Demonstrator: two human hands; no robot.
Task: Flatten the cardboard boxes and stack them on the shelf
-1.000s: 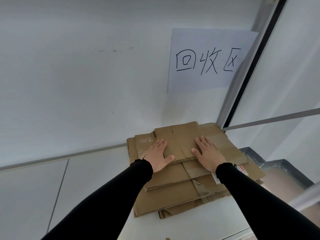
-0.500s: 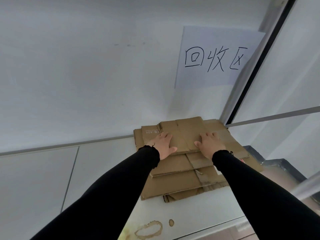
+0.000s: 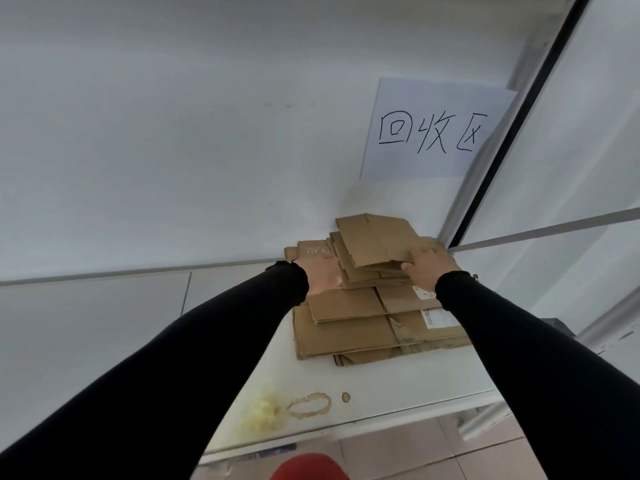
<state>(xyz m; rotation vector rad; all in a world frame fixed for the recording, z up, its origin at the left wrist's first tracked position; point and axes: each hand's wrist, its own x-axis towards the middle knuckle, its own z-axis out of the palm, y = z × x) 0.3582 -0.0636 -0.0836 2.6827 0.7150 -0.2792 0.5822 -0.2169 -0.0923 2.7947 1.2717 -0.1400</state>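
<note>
a stack of flattened cardboard boxes [image 3: 353, 327] lies on the white shelf [image 3: 381, 386], far right by the wall under a handwritten paper sign [image 3: 429, 129]. the left hand [image 3: 323, 277] rests flat, fingers spread, on the stack's left side. the right hand [image 3: 427, 266] curls its fingers round the near edge of the top sheet [image 3: 375, 242], tilting it up.

Flattened cardboard stack [image 3: 363, 317] fills the white shelf's [image 3: 242, 341] far-right corner, hemmed by wall [image 3: 173, 133] and upright post [image 3: 491, 168]; left and near shelf surface lies open.
</note>
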